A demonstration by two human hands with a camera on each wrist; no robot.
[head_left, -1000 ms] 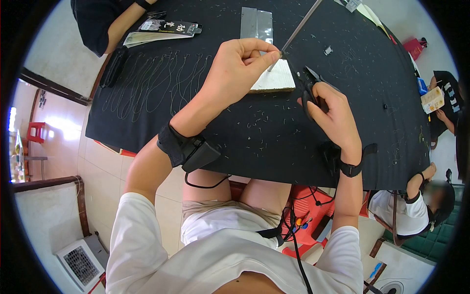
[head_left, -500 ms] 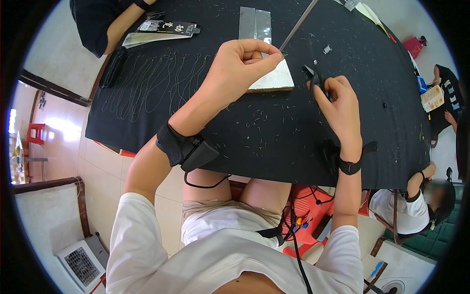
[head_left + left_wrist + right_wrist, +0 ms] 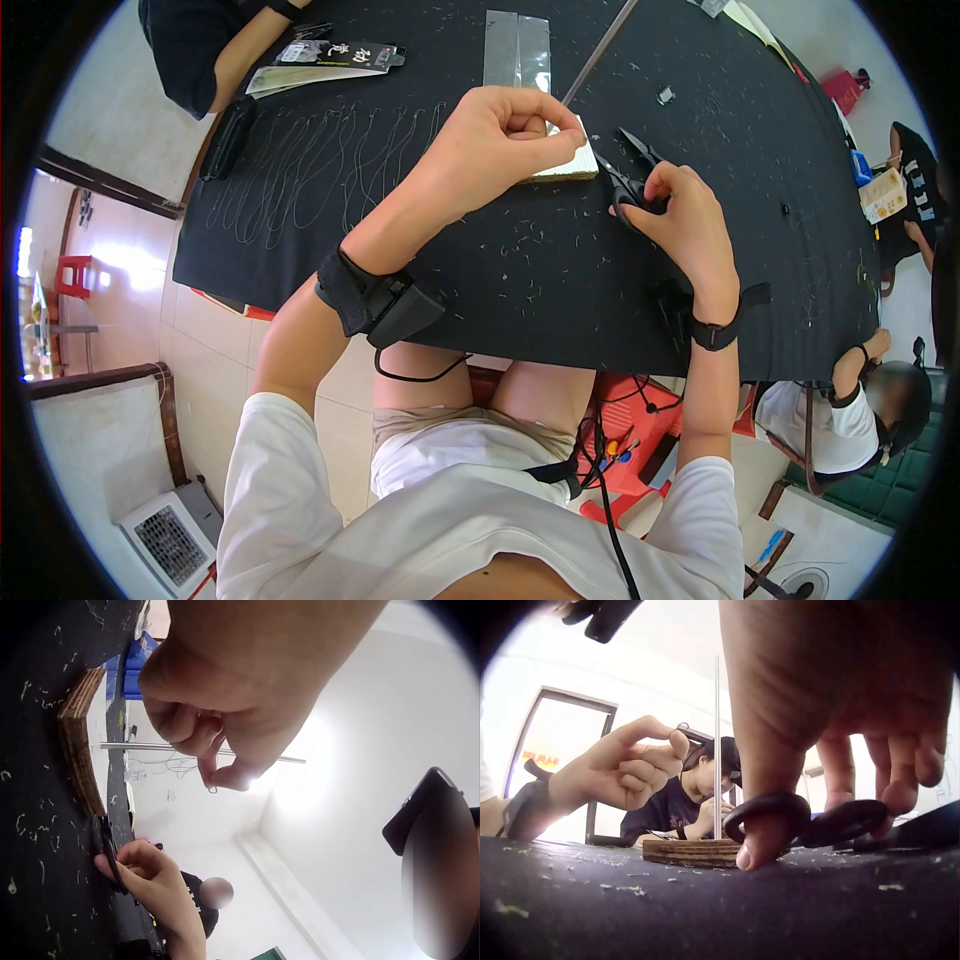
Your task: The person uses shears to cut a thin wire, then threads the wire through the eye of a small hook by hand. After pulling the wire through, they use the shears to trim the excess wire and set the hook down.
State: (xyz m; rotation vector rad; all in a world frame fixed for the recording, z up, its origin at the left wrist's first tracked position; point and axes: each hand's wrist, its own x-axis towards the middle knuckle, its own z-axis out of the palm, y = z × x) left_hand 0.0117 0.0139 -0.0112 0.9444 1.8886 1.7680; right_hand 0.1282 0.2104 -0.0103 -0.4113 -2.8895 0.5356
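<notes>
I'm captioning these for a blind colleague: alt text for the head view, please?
From above: a left hand pinches something tiny beside a rod on a white-topped block; the right hand holds open scissors. Looped threads lie on the black table.

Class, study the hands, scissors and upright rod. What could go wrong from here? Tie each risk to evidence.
The tiny thin loop pinched in the left hand could drop and get lost among the pale clippings on the black cloth.

The black-handled scissors in the right hand have their blades apart; they might nick the nearby left fingers.

The left hand, beside the slim upright metal rod, might knock it.
</notes>
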